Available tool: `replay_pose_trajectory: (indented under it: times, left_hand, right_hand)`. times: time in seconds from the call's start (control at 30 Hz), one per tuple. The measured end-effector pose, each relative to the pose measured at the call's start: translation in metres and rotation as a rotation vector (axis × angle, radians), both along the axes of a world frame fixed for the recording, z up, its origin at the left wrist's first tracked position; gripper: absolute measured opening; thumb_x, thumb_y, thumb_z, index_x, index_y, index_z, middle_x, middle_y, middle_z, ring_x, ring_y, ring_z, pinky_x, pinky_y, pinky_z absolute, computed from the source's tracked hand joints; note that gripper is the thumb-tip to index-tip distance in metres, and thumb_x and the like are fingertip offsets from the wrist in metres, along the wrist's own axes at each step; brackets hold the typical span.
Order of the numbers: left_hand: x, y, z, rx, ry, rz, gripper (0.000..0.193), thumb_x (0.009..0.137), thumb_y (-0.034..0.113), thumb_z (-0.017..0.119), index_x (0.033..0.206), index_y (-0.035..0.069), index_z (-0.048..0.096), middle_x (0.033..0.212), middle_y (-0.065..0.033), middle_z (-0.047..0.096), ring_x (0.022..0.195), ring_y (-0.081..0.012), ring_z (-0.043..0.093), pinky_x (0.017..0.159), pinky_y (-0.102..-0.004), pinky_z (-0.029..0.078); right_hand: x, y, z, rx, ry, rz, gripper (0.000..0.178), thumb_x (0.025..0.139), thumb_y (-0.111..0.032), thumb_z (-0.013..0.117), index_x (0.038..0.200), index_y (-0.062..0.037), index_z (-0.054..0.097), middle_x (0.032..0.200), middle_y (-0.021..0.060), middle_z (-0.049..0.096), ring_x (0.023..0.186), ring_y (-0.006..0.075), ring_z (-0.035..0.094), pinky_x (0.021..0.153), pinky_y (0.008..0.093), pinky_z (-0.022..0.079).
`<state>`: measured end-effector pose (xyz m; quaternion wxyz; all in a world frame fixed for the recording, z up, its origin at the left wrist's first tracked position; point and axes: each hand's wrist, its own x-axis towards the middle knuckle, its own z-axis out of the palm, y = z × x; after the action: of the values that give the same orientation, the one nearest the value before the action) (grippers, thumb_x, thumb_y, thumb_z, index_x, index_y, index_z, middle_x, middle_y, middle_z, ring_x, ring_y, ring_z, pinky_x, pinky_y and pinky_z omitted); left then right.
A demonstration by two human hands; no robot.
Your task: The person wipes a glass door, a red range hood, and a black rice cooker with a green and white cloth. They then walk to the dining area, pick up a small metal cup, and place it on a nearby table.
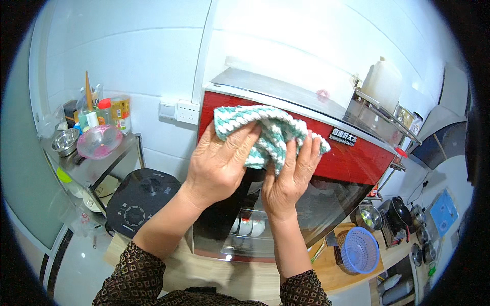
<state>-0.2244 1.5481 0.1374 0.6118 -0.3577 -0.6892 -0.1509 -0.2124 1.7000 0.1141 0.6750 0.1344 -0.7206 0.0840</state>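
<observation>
A green-and-white striped knitted cloth (263, 122) is bunched between my hands in front of the red upper front of a dish cabinet (352, 163). My left hand (219, 166) grips the cloth's left part, its fingers bent over it. On the lower right part, the fingers of my right hand (290, 186) are closed on the fabric. Whether the cloth presses on the red panel is hard to tell. Below, bowls (248, 226) show through the cabinet's dark glass door.
At left stand a black induction cooker (142, 199) and a metal shelf (97, 171) with a pink bowl (99, 142) and bottles. A wall socket (188, 111) is beside the cabinet. To the right are a white jug (382, 84) on a rack, a blue-purple basket (361, 250) and several pans.
</observation>
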Motion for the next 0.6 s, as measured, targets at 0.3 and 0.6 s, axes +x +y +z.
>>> replay_pose_trajectory:
  times: [0.3, 0.6]
  left_hand:
    - [-0.009, -0.034, -0.016, 0.134, -0.003, -0.135, 0.043, 0.071, -0.002, 0.054, 0.112, -0.013, 0.053, 0.124, -0.0227, 0.048, 0.112, -0.0375, 0.05, 0.094, -0.045, 0.039]
    - [-0.007, -0.042, -0.077, 0.322, -0.182, -0.303, 0.038, 0.08, -0.004, 0.05, 0.118, -0.011, 0.048, 0.125, -0.0312, 0.044, 0.116, -0.0442, 0.045, 0.096, -0.0433, 0.038]
  right_hand:
    - [-0.004, -0.049, 0.019, 0.119, -0.03, 0.072, 0.037, 0.078, -0.01, 0.056, 0.114, -0.0026, 0.058, 0.136, 0.0165, 0.04, 0.13, 0.0336, 0.031, 0.107, 0.0501, 0.02]
    - [0.001, -0.071, -0.001, 0.269, -0.116, 0.156, 0.032, 0.077, -0.008, 0.055, 0.108, -0.0037, 0.062, 0.129, 0.0126, 0.049, 0.124, 0.0277, 0.042, 0.103, 0.0464, 0.029]
